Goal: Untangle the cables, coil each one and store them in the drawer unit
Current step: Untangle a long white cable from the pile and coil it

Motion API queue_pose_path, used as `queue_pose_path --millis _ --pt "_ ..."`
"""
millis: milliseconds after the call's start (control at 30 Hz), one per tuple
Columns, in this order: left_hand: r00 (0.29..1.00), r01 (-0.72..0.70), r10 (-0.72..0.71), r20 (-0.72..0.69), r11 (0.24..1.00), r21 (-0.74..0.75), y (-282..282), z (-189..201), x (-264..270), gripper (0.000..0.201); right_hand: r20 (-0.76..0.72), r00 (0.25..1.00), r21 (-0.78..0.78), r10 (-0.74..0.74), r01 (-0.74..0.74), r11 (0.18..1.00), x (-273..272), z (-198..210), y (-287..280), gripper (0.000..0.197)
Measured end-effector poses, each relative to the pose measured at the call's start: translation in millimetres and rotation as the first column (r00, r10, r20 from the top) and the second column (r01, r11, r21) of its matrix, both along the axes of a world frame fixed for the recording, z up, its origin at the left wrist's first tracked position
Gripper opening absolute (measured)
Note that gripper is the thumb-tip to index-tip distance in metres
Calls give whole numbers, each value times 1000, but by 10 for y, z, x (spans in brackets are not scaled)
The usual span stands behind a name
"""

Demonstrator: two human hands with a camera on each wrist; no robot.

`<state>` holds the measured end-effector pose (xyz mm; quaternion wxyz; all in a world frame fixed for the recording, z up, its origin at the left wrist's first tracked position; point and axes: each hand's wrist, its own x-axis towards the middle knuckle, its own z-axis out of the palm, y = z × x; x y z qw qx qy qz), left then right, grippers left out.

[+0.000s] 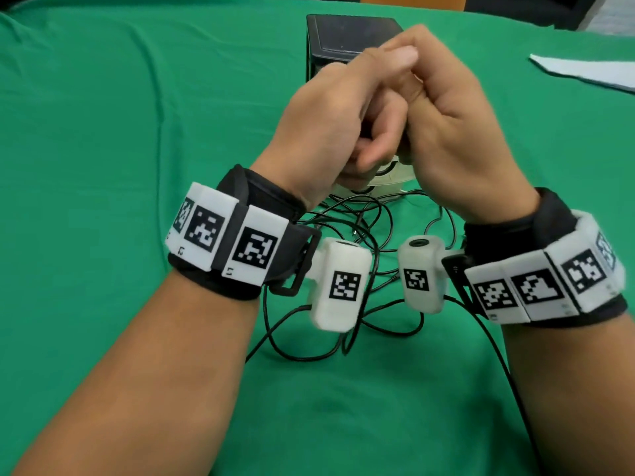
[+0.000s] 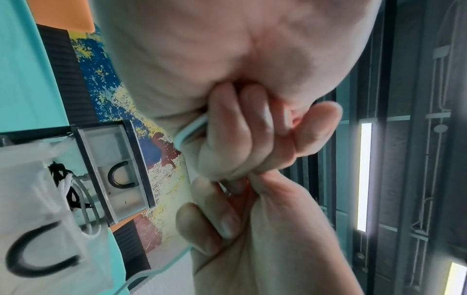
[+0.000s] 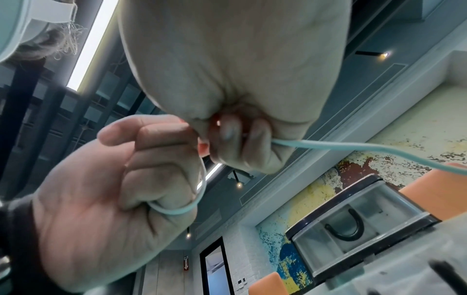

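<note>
- On top of the bench (image 1: 103, 132), which wears a green cloth, stands the dark drawer unit (image 1: 354, 36), at the far side behind both hands. One see-through drawer (image 2: 33, 209) is pulled out, with a bit of white and black cable already inside.
- Nearer the person, a messy pile of black cables (image 1: 343, 338) lies on the cloth, under the wrists. It still looks knotted.
- Held up above that pile, the left hand (image 1: 330, 132) and the right hand (image 1: 453, 132) touch each other in front of the drawer unit.
- Between them runs a thin pale cable (image 3: 366, 148). One loop goes round the curled left fingers (image 3: 161, 175). The right fingers (image 3: 242, 143) are clenched on the cable, and the rest trails off to the side.
- I think the step now is coiling this one cable.
- Next, the right hand likely needs to lay one more turn round the left fingers, keeping the loops neat and a little tight so they do not slip off.
- After that comes putting the coil in the open drawer, then the black pile.
</note>
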<state>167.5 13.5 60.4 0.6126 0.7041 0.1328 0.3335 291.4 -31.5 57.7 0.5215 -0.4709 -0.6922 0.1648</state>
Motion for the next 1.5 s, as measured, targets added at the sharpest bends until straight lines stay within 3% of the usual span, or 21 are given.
queue_pose_path --millis 167,333,433,600,667,767,867,900,967,1133,1233,1367,1500 --pt "981 113 -85 172 981 -159 15 19 -8 71 17 1000 -80 -4 5 997 23 -41 25 20" --pt "928 176 -104 357 969 -176 56 44 -41 67 -19 998 -210 53 -56 976 22 -101 51 19" --pt "897 184 -93 432 967 -175 68 79 -67 54 75 995 -265 72 -50 963 -1 -96 11 33" --pt "825 96 52 563 968 -231 133 128 -165 33 377 919 -378 115 39 925 -12 -36 -52 21" --pt "814 22 120 568 971 -237 184 116 -188 30 430 893 -396 134 53 917 -26 0 -76 22" --pt "878 -164 211 429 976 -142 236 58 -151 30 462 876 -404 138 70 912 -49 65 -116 24" --pt "938 -347 329 114 909 231 248 -19 -100 29 476 877 -393 62 149 907 -7 78 -121 32" --pt "927 -355 374 13 867 350 256 -46 -96 29 467 884 -383 38 164 909 11 84 -129 35" --pt "899 -315 414 -143 838 446 275 -78 -106 31 431 902 -358 -5 175 917 54 110 -152 39" --pt "857 -215 375 -352 883 417 302 -137 -114 49 306 949 -260 -76 160 952 189 210 -223 30" --pt "862 -231 359 -358 907 352 250 -137 -84 53 294 953 -202 -72 135 970 263 189 -201 23" --pt "896 -230 303 -324 942 246 128 -56 -50 69 172 981 -177 -94 124 976 306 136 -117 16" --pt "922 -161 240 -305 951 263 39 -47 -7 66 44 995 -88 -89 93 992 200 41 -17 8"
